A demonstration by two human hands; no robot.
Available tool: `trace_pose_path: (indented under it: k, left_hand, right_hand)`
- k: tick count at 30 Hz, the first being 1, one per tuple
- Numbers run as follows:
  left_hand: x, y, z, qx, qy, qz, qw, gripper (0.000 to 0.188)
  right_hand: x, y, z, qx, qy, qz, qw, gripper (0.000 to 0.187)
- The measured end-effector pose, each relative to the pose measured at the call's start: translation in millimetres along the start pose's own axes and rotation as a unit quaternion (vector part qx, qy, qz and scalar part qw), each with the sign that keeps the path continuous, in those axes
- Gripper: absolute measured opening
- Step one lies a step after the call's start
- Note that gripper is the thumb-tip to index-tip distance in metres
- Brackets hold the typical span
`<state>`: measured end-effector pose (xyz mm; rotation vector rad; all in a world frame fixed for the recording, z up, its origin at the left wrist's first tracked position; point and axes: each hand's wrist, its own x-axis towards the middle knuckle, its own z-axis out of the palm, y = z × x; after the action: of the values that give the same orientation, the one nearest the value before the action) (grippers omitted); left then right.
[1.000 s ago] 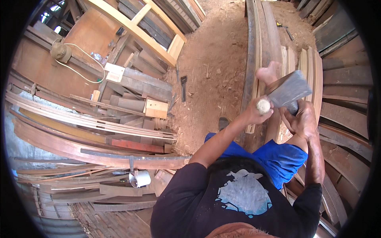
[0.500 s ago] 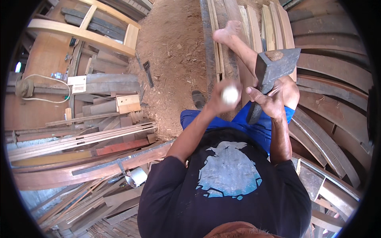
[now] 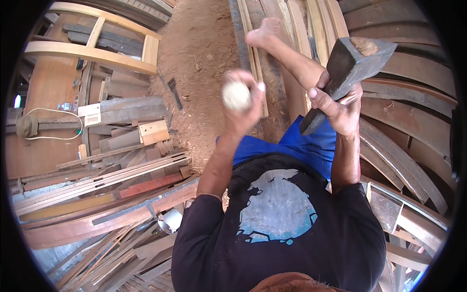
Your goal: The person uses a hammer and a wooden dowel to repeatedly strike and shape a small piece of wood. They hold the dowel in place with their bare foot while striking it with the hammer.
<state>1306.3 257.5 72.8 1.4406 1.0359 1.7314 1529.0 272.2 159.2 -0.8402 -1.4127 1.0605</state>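
Note:
My left hand is raised over the dirt floor, fingers curled round a pale, round-ended object. Its end faces me, so its length and kind stay hidden. Over my right thigh, my right hand grips a dark, block-headed tool. The thumb lies across it, and the head sticks up beyond my fingers. A worn brown patch marks the top of that head, while a narrower dark part points down toward my blue shorts. The two held things are apart.
Long boards run forward beneath my bare leg. Curved planks are stacked close on the right. At left lie wood offcuts, a pale wooden frame and a white cup-like container. A dark tool rests on the floor.
My left hand has swung left and slightly up with the pale object, away from the dark tool. My right hand has risen a little, bringing the tool up and to the right.

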Motion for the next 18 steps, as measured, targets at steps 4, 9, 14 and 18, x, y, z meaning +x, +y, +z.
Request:
trace_pose_path:
  k: [4, 9, 14, 18]
  left_hand:
    - [61, 25, -17, 0.056, -0.036, -0.036, 0.997, 0.036]
    - [89, 11, -13, 0.185, -0.030, 0.020, 0.982, 0.025]
    - [98, -24, 1, 0.032, 0.026, 0.026, 0.999, 0.023]
    - [100, -35, -1, 0.027, 0.036, 0.011, 0.999, 0.025]
  right_hand:
    - [7, -13, -9, -0.059, 0.004, -0.044, 0.997, 0.016]
    - [13, -18, -19, -0.056, 0.008, -0.097, 0.994, 0.020]
    - [19, -19, -23, -0.102, 0.017, -0.135, 0.985, 0.022]
    - [21, -22, -23, -0.105, 0.009, -0.153, 0.983, 0.021]
